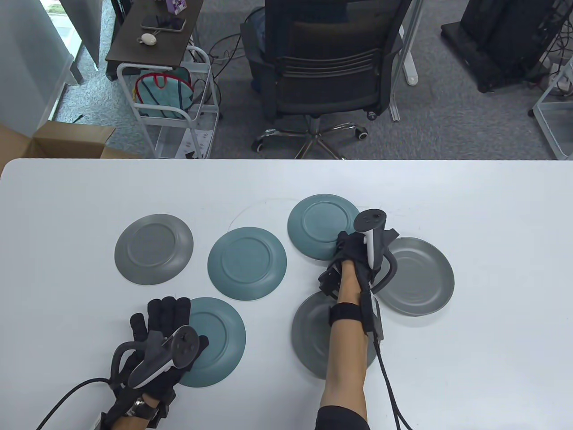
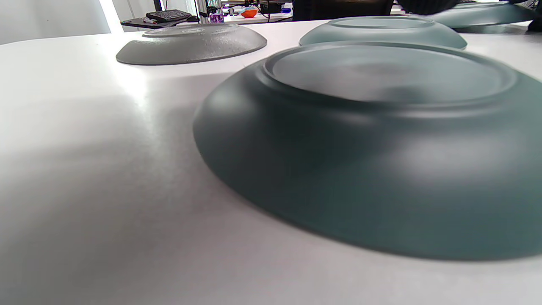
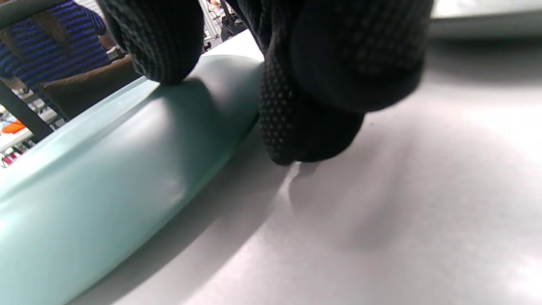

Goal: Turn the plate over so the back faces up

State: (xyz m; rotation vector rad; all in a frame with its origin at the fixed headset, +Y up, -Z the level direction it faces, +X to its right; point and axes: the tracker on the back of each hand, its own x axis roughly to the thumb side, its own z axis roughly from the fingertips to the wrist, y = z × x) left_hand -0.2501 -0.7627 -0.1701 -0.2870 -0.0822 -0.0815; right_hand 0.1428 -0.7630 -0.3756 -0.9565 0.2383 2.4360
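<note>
Six plates lie on the white table (image 1: 492,215). My right hand (image 1: 350,247) is at the near right rim of the far teal plate (image 1: 320,224), which lies back up. In the right wrist view one gloved finger (image 3: 165,46) presses on top of that plate's rim (image 3: 106,182) and the other fingers (image 3: 313,127) touch the table at its edge. My left hand (image 1: 169,320) rests flat, fingers extended, on the left part of the near teal plate (image 1: 219,340), which lies back up (image 2: 381,140). The left fingers are out of the left wrist view.
A grey plate (image 1: 153,249) and a teal plate (image 1: 246,263) lie back up at the left and middle. A grey plate (image 1: 418,277) lies face up right of my right hand. Another grey plate (image 1: 311,336) lies under my right forearm. An office chair (image 1: 331,67) stands beyond the table.
</note>
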